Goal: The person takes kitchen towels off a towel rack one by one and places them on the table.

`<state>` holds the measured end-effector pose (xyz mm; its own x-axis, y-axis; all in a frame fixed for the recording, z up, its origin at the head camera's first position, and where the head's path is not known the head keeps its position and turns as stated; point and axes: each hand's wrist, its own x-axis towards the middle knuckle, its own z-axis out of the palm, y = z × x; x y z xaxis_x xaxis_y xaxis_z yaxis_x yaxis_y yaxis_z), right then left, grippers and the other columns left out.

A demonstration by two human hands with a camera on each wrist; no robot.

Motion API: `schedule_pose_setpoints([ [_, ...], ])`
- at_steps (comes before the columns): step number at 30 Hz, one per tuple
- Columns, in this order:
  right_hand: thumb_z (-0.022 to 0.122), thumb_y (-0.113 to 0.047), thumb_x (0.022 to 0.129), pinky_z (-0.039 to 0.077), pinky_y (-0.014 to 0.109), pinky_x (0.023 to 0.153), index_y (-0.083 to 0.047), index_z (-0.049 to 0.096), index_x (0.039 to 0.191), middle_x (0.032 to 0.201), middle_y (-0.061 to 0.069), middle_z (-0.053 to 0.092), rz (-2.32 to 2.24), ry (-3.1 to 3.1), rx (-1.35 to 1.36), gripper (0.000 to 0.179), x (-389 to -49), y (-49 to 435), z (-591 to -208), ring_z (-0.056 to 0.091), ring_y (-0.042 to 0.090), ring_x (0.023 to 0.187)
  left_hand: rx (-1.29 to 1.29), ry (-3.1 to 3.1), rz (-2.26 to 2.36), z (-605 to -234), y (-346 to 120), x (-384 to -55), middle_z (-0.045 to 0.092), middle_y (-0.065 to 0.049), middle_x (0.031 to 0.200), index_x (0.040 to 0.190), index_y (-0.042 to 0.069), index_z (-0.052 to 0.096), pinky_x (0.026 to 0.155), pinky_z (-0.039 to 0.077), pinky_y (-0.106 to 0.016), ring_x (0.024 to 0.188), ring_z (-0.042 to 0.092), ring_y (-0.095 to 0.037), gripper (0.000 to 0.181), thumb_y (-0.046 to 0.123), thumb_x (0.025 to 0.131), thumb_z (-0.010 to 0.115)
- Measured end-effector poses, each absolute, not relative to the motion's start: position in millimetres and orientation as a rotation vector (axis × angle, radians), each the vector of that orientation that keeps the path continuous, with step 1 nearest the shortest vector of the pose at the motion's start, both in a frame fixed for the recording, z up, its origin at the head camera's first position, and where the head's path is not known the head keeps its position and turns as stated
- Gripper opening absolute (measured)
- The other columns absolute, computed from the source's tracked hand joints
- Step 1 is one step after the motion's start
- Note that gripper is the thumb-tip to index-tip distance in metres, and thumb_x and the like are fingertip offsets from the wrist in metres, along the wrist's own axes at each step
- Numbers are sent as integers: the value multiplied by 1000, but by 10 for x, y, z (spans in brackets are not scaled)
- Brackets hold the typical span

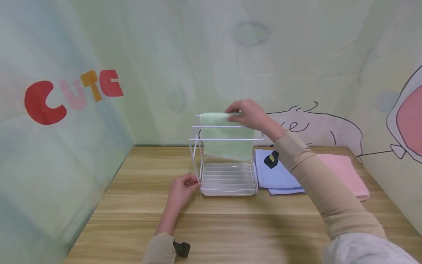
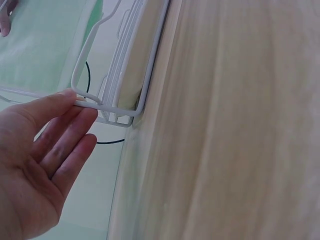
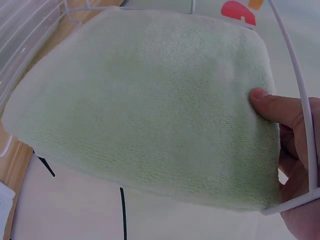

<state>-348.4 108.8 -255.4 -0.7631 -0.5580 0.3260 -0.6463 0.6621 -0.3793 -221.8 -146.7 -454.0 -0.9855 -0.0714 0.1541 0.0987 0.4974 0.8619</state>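
A white wire rack [image 1: 227,139] with a clear tray [image 1: 229,179] in its base stands on the wooden table. Over its rear top bar hangs a pale green towel [image 1: 227,141], which fills much of the right wrist view. My right hand [image 1: 248,113] pinches the towel's upper edge near the right end of the bar, thumb on the front face [image 3: 270,107]. Low at the rack's left front, my left hand [image 1: 182,189] pinches a side wire between thumb and fingers; the left wrist view shows that hand [image 2: 45,145] with its lower fingers loosely bent.
Right of the rack lies a folded blue towel [image 1: 280,176] with a dark patch on it. Farther right is a folded pink towel [image 1: 346,174], partly behind my right sleeve. A printed cloth backdrop [image 1: 158,73] encloses the table's back and sides.
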Motion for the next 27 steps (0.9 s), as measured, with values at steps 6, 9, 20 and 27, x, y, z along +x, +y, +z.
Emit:
schedule_pose_setpoints([
  [6,72,-11,89,57,37,89,-7,76,105,102,9,76,675,-2607,994,17,-3457,1067,-2569,70,22,96,-19,-2577,-1489,-4554,-1483,-2216,76,-9,85,84,7,72,68,55,-19,73,67,-10,8,7,81,79],
  [9,71,-9,89,57,36,85,-7,76,103,96,9,75,660,-2548,1008,15,-3450,1063,-2569,69,22,92,-18,-2579,-1489,-4558,-1488,-2215,76,-9,85,85,7,72,68,56,-19,73,67,-11,8,6,81,78],
  [20,64,-3,93,55,40,95,-6,73,113,110,11,75,667,-2568,1066,22,-3459,1103,-2485,68,26,106,-23,-2576,-1487,-4548,-1480,-2221,76,-9,85,85,6,72,68,55,-18,72,67,-10,8,6,80,79],
  [27,63,-2,94,54,41,98,-7,72,115,114,11,74,665,-2574,1056,24,-3463,1108,-2470,67,26,110,-35,-2574,-1487,-4553,-1476,-2250,76,-8,84,85,7,72,68,56,-19,72,66,-9,8,7,80,79],
])
